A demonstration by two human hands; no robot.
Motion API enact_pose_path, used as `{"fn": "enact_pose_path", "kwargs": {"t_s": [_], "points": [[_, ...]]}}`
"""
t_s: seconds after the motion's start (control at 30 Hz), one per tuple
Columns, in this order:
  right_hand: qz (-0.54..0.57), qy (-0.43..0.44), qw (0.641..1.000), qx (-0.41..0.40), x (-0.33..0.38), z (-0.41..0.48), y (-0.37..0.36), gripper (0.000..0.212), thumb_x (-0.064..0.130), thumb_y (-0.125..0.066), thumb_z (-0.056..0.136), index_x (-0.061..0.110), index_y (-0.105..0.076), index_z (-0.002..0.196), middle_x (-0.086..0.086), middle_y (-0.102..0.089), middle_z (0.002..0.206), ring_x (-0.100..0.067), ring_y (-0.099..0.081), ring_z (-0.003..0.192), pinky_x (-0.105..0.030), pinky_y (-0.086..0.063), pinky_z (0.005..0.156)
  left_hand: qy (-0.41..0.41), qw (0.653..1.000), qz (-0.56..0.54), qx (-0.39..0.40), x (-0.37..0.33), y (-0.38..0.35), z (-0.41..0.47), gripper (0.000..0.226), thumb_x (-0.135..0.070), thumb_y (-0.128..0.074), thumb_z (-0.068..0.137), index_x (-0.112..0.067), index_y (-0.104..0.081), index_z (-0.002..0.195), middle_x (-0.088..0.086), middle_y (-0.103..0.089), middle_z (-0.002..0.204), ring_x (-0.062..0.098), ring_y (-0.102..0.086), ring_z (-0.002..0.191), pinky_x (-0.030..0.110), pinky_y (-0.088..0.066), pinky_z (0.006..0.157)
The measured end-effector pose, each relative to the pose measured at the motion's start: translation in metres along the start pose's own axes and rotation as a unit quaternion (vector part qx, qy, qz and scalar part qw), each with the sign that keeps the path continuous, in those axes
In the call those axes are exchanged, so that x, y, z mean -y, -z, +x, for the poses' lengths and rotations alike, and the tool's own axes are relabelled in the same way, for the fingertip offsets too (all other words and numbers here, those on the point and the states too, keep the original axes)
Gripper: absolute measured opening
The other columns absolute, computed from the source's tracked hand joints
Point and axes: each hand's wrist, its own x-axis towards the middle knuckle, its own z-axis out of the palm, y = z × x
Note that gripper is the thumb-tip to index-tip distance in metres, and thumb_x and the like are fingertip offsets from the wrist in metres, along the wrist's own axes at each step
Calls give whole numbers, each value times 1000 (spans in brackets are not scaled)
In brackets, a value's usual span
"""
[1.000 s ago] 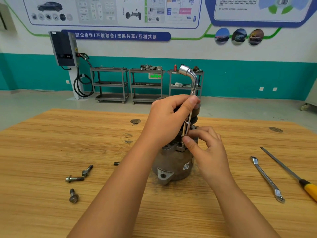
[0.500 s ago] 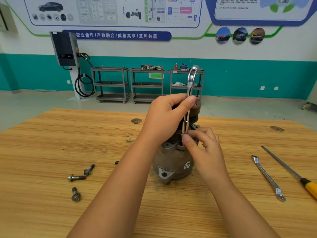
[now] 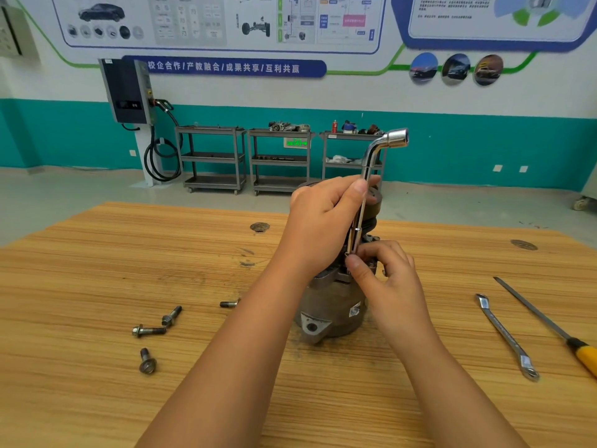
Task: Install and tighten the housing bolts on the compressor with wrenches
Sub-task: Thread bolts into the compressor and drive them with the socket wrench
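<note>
Below, wrench [image 3: 369, 168] end inside right grip [image 3: 387, 279]

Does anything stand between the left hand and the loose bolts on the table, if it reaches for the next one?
Nothing visible does. The loose bolts lie on bare table left of the compressor. But the left hand grips the L-shaped wrench, so it is not free.

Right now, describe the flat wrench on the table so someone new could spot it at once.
Start at the wooden table, then look right of the compressor at its middle. Two long tools lie there; the flat wrench is the left one, all bare metal, while the screwdriver beside it has a yellow handle.
</note>
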Motion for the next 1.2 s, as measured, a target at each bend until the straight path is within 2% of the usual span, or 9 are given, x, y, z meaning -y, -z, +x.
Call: {"fn": "enact_pose_path", "kwargs": {"t_s": [0.1, 0.17, 0.2, 0.37, 0.5, 0.63, 0.87, 1.03, 1.2], "points": [[6, -4, 1000, -11, 1, -1, -1, 13, 33, -64, 83, 40, -55, 76, 19, -55, 90, -7, -41, 102, -12, -30, 83, -12, 1000, -1, 1, 1, -1, 0, 29, -36, -48, 98, -19, -71, 104, -4, -72, 94, 3, -61, 94, 33, -46, 95], [7, -7, 1000, -23, 3, -2, -2, 11, 38, -65, 80, 39, -55, 75, 19, -54, 90, -7, -41, 103, -23, -33, 88, -14, 1000, -4, -7, 3, 0, 1, 18, -31, -58, 95, -19, -72, 97, -6, -69, 82, -1, -60, 81, 12, -46, 74], [4, -9, 1000, -30, 3, -3, -3, 9, 43, -63, 77, 39, -55, 75, 19, -54, 90, -6, -40, 103, -29, -34, 92, -14, 1000, 2, -11, 3, 0, 1, 17, -30, -60, 94, -18, -72, 93, -6, -67, 78, -1, -59, 77, 11, -44, 67], [-6, -13, 999, -43, 7, -6, -5, 14, 51, -59, 69, 42, -53, 78, 20, -53, 93, -5, -39, 105, -41, -35, 99, -13, 1000, 4, -11, 1, 0, 1, 31, -31, -50, 99, -9, -72, 95, 8, -70, 90, 16, -62, 90, 46, -47, 85], [19, -16, 999, -35, 5, -6, -4, 5, 44, -57, 82, 47, -58, 79, 20, -56, 96, -5, -38, 107, -42, -33, 102, -18, 1000, 3, -17, -4, -3, -1, 42, -40, -39, 93, -15, -72, 100, -4, -71, 102, 12, -61, 105, 51, -38, 101], [33, -13, 999, -25, 2, -5, -3, 24, 30, -54, 92, 46, -60, 75, 25, -56, 95, -5, -40, 104, -43, -32, 102, -27, 999, 11, -16, -5, -4, 0, 44, -37, -35, 93, -14, -72, 99, -1, -69, 116, 14, -58, 114, 53, -36, 103], [9, -19, 1000, -23, 3, -4, -3, 8, 39, -58, 83, 41, -57, 75, 23, -56, 89, -6, -41, 103, -44, -35, 99, -29, 999, 13, -25, -3, -5, -2, 46, -35, -32, 94, -10, -71, 98, -2, -68, 118, 14, -56, 116, 51, -33, 106], [1, -23, 999, -30, 4, -4, -5, 8, 46, -57, 78, 39, -56, 76, 22, -55, 89, -3, -39, 102, -45, -35, 99, -22, 999, -10, -28, -3, -6, -1, 33, -33, -44, 100, -24, -50, 132, -17, -69, 85, 3, -59, 105, 47, -35, 105], [5, -23, 999, -47, 5, -4, -6, 11, 49, -58, 76, 38, -57, 75, 22, -55, 88, -4, -39, 102, -42, -35, 98, -30, 998, -4, -58, 4, -5, 3, 20, -29, -62, 92, -35, -43, 98, -11, -73, 80, -5, -64, 84, 15, -45, 81]]}}
